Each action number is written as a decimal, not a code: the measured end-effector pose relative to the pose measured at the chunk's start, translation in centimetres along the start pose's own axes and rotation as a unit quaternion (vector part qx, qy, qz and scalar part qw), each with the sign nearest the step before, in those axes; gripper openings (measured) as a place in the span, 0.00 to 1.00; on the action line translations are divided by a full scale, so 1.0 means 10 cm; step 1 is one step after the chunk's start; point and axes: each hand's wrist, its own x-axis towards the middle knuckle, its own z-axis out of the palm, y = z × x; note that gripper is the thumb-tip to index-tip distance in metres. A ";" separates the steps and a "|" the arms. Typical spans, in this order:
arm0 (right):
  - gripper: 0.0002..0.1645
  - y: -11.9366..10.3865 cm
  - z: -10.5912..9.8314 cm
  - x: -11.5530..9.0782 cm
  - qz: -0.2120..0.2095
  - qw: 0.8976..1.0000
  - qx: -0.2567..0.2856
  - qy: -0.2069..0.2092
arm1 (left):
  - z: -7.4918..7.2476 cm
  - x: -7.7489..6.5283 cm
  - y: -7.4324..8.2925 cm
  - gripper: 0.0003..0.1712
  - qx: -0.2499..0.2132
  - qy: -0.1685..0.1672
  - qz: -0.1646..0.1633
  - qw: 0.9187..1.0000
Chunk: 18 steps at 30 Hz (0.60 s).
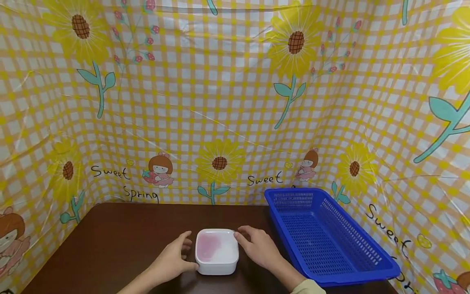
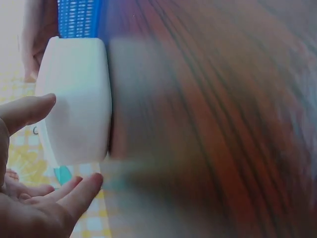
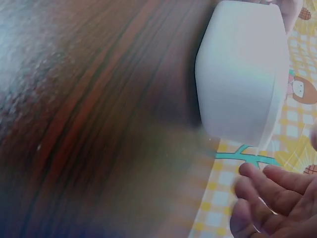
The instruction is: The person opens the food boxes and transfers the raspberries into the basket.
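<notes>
A square white box (image 1: 217, 250) with rounded corners and a lid stands on the dark table, a pink patch showing on the left of its top. To its left is my left hand (image 1: 171, 258), fingers spread, thumb by the front left corner. My right hand (image 1: 260, 248) lies along the right side, fingertips at the back right corner. The left wrist view shows the box (image 2: 79, 99) beyond the thumb, with fingers (image 2: 81, 198) apart from its end. In the right wrist view the fingers (image 3: 282, 196) bend slightly, a gap from the box (image 3: 242, 74).
A blue plastic basket (image 1: 304, 261) with slotted sides stands at the table's right. Brown wood-grain tabletop (image 1: 139, 228) extends left of and behind the box. A checked sheet (image 1: 220, 102) with sunflowers hangs round the back and both sides.
</notes>
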 end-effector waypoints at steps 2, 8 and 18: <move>0.34 0.00 0.02 0.03 0.016 1.000 0.006 0.005 | 0.01 0.04 -0.02 0.61 -0.031 -0.009 -0.011 0.999; 0.43 -0.03 0.09 0.04 0.039 0.999 0.029 0.004 | 0.07 0.05 -0.10 0.61 -0.063 -0.012 -0.037 0.997; 0.30 0.03 0.15 0.12 0.028 0.998 0.049 0.001 | 0.18 0.10 -0.10 0.62 -0.090 -0.014 -0.022 0.996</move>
